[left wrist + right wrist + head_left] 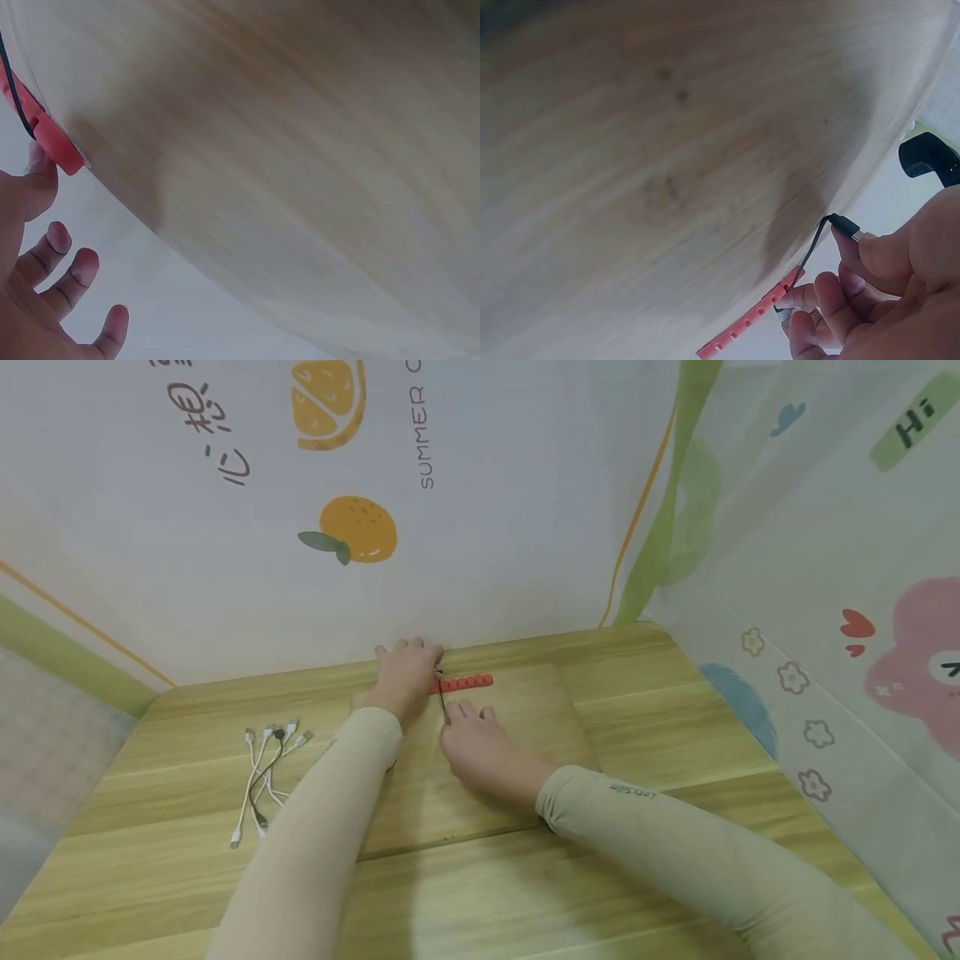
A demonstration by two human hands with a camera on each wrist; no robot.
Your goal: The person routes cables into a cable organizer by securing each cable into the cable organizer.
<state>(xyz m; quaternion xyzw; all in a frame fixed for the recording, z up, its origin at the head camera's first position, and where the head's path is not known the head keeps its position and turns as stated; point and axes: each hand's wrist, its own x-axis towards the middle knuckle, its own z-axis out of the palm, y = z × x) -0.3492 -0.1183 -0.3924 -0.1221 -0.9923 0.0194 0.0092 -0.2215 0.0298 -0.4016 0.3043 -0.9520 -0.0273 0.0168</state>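
A red slotted cable holder (471,682) lies near the far edge of a wooden board. One short black cable (442,700) crosses the holder's left end and, in the left wrist view, runs into a slot of the red holder (58,147). My left hand (407,674) is at that end, with fingertips against the holder and the cable; its exact grip is partly hidden, and its other fingers are spread and loosely bent. On the near side, my right hand (482,747) pinches the cable's black plug (844,224), drawing the cord nearly straight.
Several white cables (246,802) and another black cable (256,792) lie bunched on the table left of the board (543,714). A printed white curtain (495,543) hangs behind the table's far edge. A dark curved object (928,156) shows beyond the right hand.
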